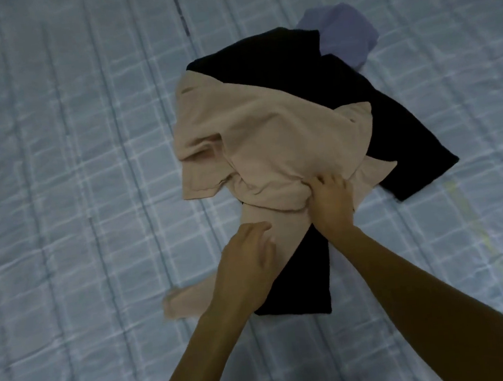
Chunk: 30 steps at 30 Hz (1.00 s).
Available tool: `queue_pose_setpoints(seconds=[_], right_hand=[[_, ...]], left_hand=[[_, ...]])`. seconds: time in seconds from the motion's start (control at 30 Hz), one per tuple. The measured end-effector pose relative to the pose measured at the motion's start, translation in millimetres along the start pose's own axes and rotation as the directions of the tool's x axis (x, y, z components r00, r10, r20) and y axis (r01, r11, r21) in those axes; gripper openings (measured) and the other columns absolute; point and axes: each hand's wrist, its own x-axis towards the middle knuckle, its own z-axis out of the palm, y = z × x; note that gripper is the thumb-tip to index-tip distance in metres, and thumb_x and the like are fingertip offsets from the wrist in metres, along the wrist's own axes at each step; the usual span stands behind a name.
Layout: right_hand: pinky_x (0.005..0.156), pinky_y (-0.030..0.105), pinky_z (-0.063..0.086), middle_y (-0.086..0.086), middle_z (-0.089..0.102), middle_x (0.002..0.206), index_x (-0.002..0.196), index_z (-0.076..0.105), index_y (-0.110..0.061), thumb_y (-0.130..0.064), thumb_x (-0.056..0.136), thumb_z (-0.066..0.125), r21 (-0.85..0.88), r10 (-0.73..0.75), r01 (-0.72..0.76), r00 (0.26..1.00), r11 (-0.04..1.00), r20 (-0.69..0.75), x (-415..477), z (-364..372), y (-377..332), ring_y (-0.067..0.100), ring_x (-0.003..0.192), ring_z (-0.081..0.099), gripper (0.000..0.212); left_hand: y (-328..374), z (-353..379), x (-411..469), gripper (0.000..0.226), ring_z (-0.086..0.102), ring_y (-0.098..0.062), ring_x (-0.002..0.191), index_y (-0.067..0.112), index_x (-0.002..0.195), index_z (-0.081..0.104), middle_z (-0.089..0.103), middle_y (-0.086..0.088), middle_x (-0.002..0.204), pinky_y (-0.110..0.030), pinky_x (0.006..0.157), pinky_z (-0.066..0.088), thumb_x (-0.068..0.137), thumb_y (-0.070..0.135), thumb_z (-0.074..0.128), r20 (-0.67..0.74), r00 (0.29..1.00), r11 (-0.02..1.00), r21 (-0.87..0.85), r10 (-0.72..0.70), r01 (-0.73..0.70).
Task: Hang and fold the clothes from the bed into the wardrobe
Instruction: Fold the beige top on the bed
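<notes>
Garments, three, heaped together on the bed (56,179), which carries a pale blue checked cover. One beige garment (257,140), crumpled, uppermost, with a strip trailing toward the near edge of the heap. One black garment (342,87), spread beneath the beige, showing behind it and again at the near side. One purple garment (342,32), mostly covered, protruding at the far end of the pile. Hands, two, bare, both arms extended from the lower right. Right hand (332,203): fingers curled shut, bunching a fold of the beige garment. Left hand (246,268): palm down over the trailing beige strip, fingers loosely spread, gripping nothing.
</notes>
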Motion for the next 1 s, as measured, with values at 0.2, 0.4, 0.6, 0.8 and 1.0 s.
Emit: queue_pose_setpoints(seconds=[0.2, 0.4, 0.6, 0.8, 1.0], right_hand=[[0.069, 0.041, 0.048, 0.015, 0.066, 0.080, 0.085, 0.064, -0.005, -0.022, 0.091, 0.039, 0.429, -0.115, 0.104, 0.993, 0.897, 0.000, -5, -40, -24, 0.032, 0.074, 0.059, 0.031], [0.058, 0.030, 0.037, -0.010, 0.049, 0.056, 0.059, 0.044, -0.035, -0.037, 0.099, 0.044, 0.698, -0.207, 0.091, 0.975, 0.710, 0.083, -32, -141, -89, 0.010, 0.060, 0.049, 0.040], [0.056, 0.027, 0.035, -0.005, 0.046, 0.057, 0.060, 0.045, -0.016, -0.044, 0.098, 0.043, 0.801, -0.280, 0.133, 0.959, 0.584, 0.045, -65, -252, -138, 0.005, 0.053, 0.042, 0.048], [0.088, 0.022, 0.049, -0.012, 0.059, 0.116, 0.127, 0.051, -0.031, -0.040, 0.082, 0.069, 0.783, -0.367, 0.201, 0.930, 0.589, 0.037, -115, -321, -157, 0.001, 0.104, 0.056, 0.049], [0.057, 0.026, 0.043, -0.013, 0.060, 0.066, 0.076, 0.060, -0.036, -0.032, 0.093, 0.054, 0.625, -0.294, 0.364, 0.931, 0.691, -0.217, -172, -351, -194, 0.002, 0.061, 0.054, 0.018]], left_hand=[[11, 1, -1, 0.037, 0.051, -0.013, 0.114, 0.018, 0.135, 0.046, 0.052, 0.002, 0.132, -0.013, 0.086, 0.029, 0.098, 0.024, 0.045, -0.009, 1.000, 1.000, -0.007, 0.000, 0.000], [63, -55, -1, 0.056, 0.048, -0.011, 0.120, 0.020, 0.142, 0.031, 0.047, 0.002, 0.138, -0.032, 0.096, 0.044, 0.091, 0.035, 0.050, -0.163, 0.986, 0.994, -0.096, 0.032, -0.048], [114, -130, -36, 0.024, 0.055, 0.000, 0.066, 0.027, 0.117, 0.050, 0.062, 0.005, 0.085, -0.016, 0.055, 0.042, 0.097, 0.013, 0.047, -0.297, 0.952, 0.952, -0.260, 0.078, -0.159], [145, -202, -74, 0.026, 0.054, 0.000, 0.057, 0.011, 0.118, 0.056, 0.057, 0.010, 0.068, -0.012, 0.047, 0.034, 0.097, 0.020, 0.044, -0.500, 0.864, 0.950, -0.236, 0.060, -0.202], [164, -262, -126, 0.027, 0.060, -0.016, 0.074, 0.011, 0.114, 0.058, 0.065, 0.000, 0.083, -0.025, 0.062, 0.040, 0.094, 0.022, 0.042, -0.609, 0.784, 0.924, -0.223, 0.117, -0.312]])
